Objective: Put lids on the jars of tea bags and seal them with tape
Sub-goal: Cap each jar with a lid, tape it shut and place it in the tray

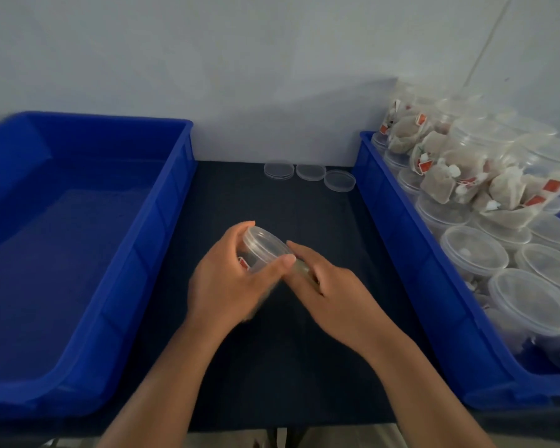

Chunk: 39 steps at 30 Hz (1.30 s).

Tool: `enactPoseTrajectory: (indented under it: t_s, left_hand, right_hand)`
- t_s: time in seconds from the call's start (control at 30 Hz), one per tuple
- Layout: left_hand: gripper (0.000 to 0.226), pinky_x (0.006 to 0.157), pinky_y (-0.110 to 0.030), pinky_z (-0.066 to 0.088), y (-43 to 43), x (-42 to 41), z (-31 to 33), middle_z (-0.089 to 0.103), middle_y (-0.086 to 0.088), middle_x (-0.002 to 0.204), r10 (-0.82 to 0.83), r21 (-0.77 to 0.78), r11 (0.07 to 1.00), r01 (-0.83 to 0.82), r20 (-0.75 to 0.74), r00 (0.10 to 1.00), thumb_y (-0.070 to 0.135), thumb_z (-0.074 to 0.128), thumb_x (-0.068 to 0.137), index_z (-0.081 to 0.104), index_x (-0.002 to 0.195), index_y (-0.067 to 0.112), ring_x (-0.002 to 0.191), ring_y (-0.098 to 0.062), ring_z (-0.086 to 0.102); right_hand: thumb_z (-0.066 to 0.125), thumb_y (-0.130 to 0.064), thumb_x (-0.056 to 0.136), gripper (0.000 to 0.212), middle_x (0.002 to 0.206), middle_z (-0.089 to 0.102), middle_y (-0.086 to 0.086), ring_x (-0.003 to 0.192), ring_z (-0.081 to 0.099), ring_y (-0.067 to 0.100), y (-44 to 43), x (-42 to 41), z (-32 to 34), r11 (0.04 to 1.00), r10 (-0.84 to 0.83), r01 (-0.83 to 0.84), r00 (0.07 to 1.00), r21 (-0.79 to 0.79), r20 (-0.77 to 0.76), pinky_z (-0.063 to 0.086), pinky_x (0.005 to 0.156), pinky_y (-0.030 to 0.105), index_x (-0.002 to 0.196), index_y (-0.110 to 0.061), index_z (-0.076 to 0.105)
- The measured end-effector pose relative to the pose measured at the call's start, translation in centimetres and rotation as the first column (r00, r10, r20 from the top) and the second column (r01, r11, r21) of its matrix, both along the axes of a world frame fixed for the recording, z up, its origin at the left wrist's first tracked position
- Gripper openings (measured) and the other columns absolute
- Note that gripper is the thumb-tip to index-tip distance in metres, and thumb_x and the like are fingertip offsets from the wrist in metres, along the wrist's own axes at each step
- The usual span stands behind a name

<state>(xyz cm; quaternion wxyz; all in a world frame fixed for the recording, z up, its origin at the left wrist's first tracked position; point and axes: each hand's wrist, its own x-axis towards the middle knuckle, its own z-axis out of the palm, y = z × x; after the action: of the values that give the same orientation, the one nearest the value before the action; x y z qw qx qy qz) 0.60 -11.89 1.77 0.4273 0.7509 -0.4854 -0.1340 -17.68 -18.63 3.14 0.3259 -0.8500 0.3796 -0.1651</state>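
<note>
Centre frame: L hand (pixel 227 279) wraps tilted jar (pixel 256 262), lid (pixel 263 242) on. R hand (pixel 330 286) fingers near-straight at jar side; holding tape? can't tell. Risk: lid not seated, tape wrinkles or misses seam

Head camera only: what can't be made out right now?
In the head view:
The pale, blurred strip under the right hand: fingers cover it, so I cannot confirm tape.
The jar: the left hand wraps its body, hiding contents and seal.
The right bin: cut off by the frame's right edge; jar count unknown.
The loose lids at the back: too small to count stacks.
</note>
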Motion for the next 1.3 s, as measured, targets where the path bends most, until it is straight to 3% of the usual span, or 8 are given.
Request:
enactPoseTrajectory:
  t_s: [0.27, 0.53, 0.63, 0.77, 0.83, 0.93, 1.1, 1.3]
  left_hand:
    - [0.055, 0.075, -0.006, 0.052, -0.4, 3.8, 0.8, 0.068, 0.035, 0.114, -0.250, -0.039, 0.968, 0.248, -0.270, 0.930, 0.078, 0.051, 0.078, 0.059, 0.125, 0.050, 0.106, 0.008, 0.067]
    - [0.075, 0.087, -0.039, 0.061, -1.1, 5.9, 0.3, 0.074, -0.012, 0.114, -0.438, -0.107, 0.884, 0.456, -0.531, 0.725, 0.070, 0.069, 0.081, 0.064, 0.125, 0.010, 0.102, -0.027, 0.072]
    - [0.075, 0.084, -0.033, 0.060, -1.6, 5.5, 0.6, 0.070, -0.021, 0.110, -0.416, -0.048, 0.880, 0.473, -0.558, 0.718, 0.073, 0.058, 0.089, 0.063, 0.120, 0.005, 0.096, -0.030, 0.070]
    - [0.058, 0.072, -0.014, 0.055, -1.5, 3.6, 1.2, 0.075, 0.010, 0.098, -0.323, -0.006, 0.941, 0.338, -0.313, 0.893, 0.087, 0.042, 0.086, 0.072, 0.096, 0.039, 0.086, -0.007, 0.072]
    - [0.052, 0.071, -0.007, 0.051, -0.8, 2.4, 1.1, 0.069, 0.034, 0.105, -0.197, -0.104, 0.978, 0.180, -0.186, 0.963, 0.086, 0.041, 0.086, 0.066, 0.113, 0.050, 0.094, 0.010, 0.068]
    - [0.084, 0.077, -0.014, 0.049, 0.2, 0.1, 0.5, 0.061, 0.034, 0.117, -0.109, -0.037, 0.994, 0.107, -0.060, 0.992, 0.098, 0.036, 0.079, 0.040, 0.147, 0.049, 0.104, 0.011, 0.063]
    - [0.076, 0.079, -0.015, 0.048, 0.3, -0.3, 0.3, 0.063, 0.033, 0.113, -0.028, -0.087, 0.996, 0.015, -0.150, 0.988, 0.084, 0.065, 0.071, 0.047, 0.137, 0.050, 0.104, 0.017, 0.059]
    - [0.065, 0.077, -0.011, 0.043, -0.4, 1.9, 1.5, 0.064, 0.042, 0.110, -0.114, -0.033, 0.993, 0.110, -0.190, 0.975, 0.081, 0.055, 0.074, 0.055, 0.131, 0.051, 0.103, 0.022, 0.059]
  right_hand:
    - [0.041, -0.079, 0.093, 0.067, 0.088, 0.070, -0.003, 0.074, 0.069, 0.011, -1.0, -0.6, 0.4, 0.997, 0.072, -0.072, 0.997, 0.032, -0.007, 0.060, 0.070, 0.032, 0.155, -0.059, 0.021]
    - [0.041, -0.086, 0.086, 0.065, 0.096, 0.067, -0.030, 0.085, 0.067, -0.006, -1.9, 0.2, 1.1, 0.993, 0.121, -0.121, 0.990, 0.002, -0.066, 0.053, 0.067, 0.019, 0.147, -0.066, 0.030]
    - [0.039, -0.085, 0.088, 0.066, 0.095, 0.053, -0.054, 0.089, 0.058, -0.021, -1.7, 0.3, 1.6, 0.995, 0.070, -0.076, 0.994, -0.061, -0.087, 0.044, 0.061, 0.013, 0.148, -0.058, 0.038]
    - [0.038, -0.078, 0.094, 0.066, 0.079, 0.055, -0.046, 0.081, 0.053, -0.026, -0.9, 0.0, 1.4, 0.995, -0.038, 0.030, 0.997, -0.099, -0.072, 0.042, 0.060, 0.006, 0.152, -0.047, 0.046]
    - [0.035, -0.079, 0.094, 0.069, 0.087, 0.061, -0.035, 0.082, 0.057, -0.017, -0.3, -0.1, 1.5, 0.992, -0.062, 0.055, 0.996, -0.110, -0.067, 0.043, 0.062, 0.011, 0.153, -0.046, 0.046]
    - [0.031, -0.077, 0.095, 0.067, 0.105, 0.071, -0.018, 0.091, 0.064, 0.000, 0.6, 0.2, 1.4, 0.987, -0.047, 0.039, 0.998, -0.158, -0.048, 0.053, 0.075, 0.023, 0.152, -0.046, 0.046]
    - [0.037, -0.075, 0.098, 0.063, 0.096, 0.068, -0.018, 0.083, 0.064, -0.002, 0.4, 0.5, 1.2, 0.993, -0.015, 0.007, 0.997, -0.116, -0.071, 0.052, 0.068, 0.019, 0.155, -0.049, 0.030]
    - [0.036, -0.081, 0.092, 0.067, 0.086, 0.068, -0.015, 0.082, 0.066, -0.003, -1.0, -0.9, 1.4, 0.996, 0.086, -0.086, 0.991, 0.003, -0.099, 0.052, 0.066, 0.023, 0.153, -0.057, 0.021]
